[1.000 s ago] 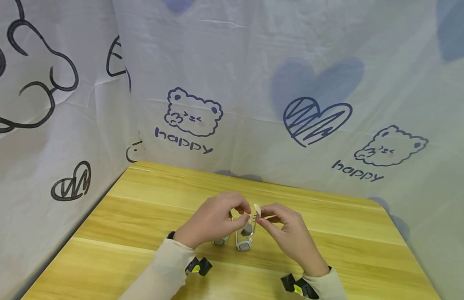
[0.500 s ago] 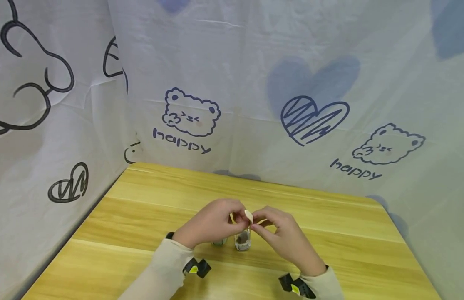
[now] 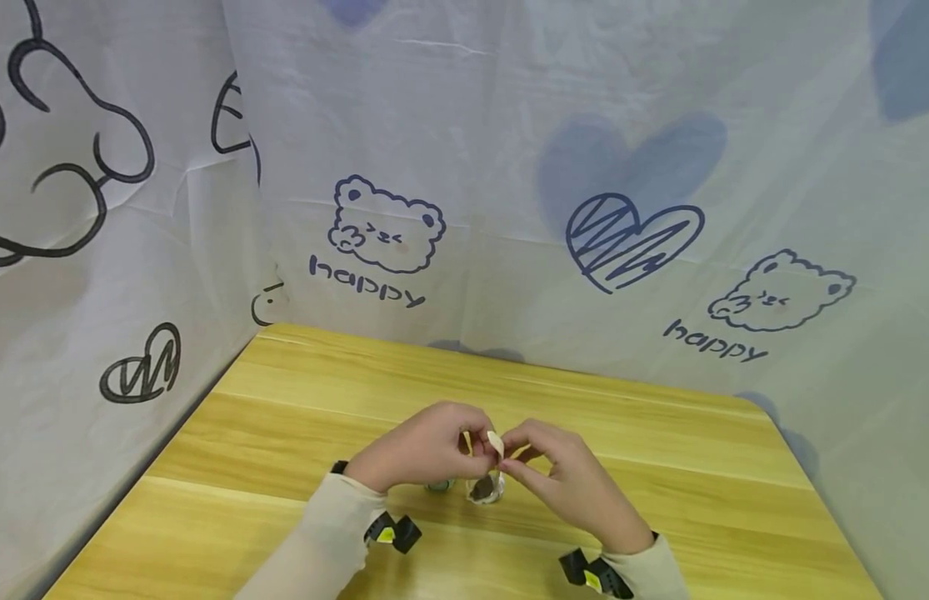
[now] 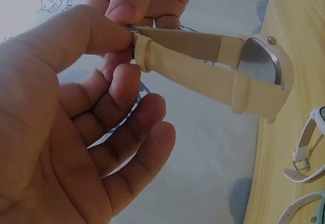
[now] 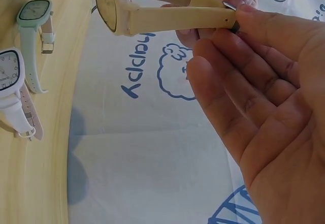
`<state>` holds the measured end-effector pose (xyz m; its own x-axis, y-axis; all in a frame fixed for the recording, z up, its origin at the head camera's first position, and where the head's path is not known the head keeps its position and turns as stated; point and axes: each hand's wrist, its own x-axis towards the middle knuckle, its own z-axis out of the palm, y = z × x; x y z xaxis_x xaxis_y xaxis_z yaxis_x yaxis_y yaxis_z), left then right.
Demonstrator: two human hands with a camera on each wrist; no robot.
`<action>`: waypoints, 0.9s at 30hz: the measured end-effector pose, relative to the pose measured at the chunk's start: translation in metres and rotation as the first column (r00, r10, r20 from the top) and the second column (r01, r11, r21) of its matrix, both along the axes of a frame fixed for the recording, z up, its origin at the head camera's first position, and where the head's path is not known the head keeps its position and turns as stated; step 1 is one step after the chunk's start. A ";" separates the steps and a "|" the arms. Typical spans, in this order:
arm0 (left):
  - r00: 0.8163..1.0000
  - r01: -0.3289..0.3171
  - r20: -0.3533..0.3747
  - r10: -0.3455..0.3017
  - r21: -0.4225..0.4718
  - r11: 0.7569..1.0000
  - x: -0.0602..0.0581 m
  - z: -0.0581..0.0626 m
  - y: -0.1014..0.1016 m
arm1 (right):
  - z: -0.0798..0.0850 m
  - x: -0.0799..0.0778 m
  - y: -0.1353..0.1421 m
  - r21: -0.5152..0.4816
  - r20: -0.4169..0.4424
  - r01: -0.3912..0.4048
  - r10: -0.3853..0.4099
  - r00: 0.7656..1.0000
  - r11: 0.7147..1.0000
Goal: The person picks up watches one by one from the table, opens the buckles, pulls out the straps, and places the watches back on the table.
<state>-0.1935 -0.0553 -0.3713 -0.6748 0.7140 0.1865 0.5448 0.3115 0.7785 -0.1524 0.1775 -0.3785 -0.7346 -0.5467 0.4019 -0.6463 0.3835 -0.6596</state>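
Observation:
A cream wristwatch (image 4: 264, 94) hangs between my hands, its metal case back (image 4: 258, 61) showing in the left wrist view. The two halves of its strap (image 5: 177, 21) meet at the buckle end, forming a loop. My left hand (image 3: 430, 442) pinches that end between thumb and index finger, its other fingers loosely curled. From the opposite side, my right hand (image 3: 565, 475) also pinches the strap end by the buckle, partly hidden under the fingertips. In the head view the strap tip (image 3: 496, 443) sticks up between the hands.
On the wooden table (image 3: 299, 408) lie a white watch (image 5: 10, 71) and a mint green watch (image 5: 35, 11), mostly hidden by my left hand and the held watch in the head view. A white cloth with printed drawings (image 3: 494, 167) stands behind the table.
My right hand has moved left with its strap end to meet my left hand's fingers. Both hands sit slightly lower, and the strap tip now stands between them.

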 end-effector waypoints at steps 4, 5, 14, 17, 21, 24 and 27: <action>1.000 0.004 -0.010 -0.005 -0.005 1.000 0.000 0.001 0.001 | 0.000 0.000 0.000 -0.004 -0.002 -0.005 0.005 1.000 1.000; 1.000 0.004 -0.013 -0.004 -0.006 1.000 0.000 0.001 0.001 | 0.000 0.000 0.000 -0.003 -0.002 -0.005 0.005 1.000 1.000; 0.996 -0.022 -0.084 0.022 0.005 1.000 0.000 -0.001 0.002 | 0.002 0.002 -0.001 -0.006 -0.016 0.014 -0.014 1.000 1.000; 0.994 -0.035 -0.103 0.037 0.022 0.999 0.001 -0.001 0.002 | 0.002 0.002 0.000 -0.021 -0.030 0.024 -0.025 0.999 0.999; 0.990 -0.049 -0.127 0.057 0.060 0.997 0.001 -0.002 0.003 | 0.002 0.002 0.000 -0.044 -0.058 0.052 -0.055 0.997 0.998; 0.988 -0.051 -0.138 0.064 0.096 0.994 0.000 -0.003 0.004 | 0.002 0.003 0.000 -0.055 -0.072 0.081 -0.085 0.994 0.995; 0.988 -0.047 -0.141 0.064 0.119 0.992 0.000 -0.003 0.004 | 0.003 0.004 0.000 -0.066 -0.084 0.108 -0.113 0.990 0.992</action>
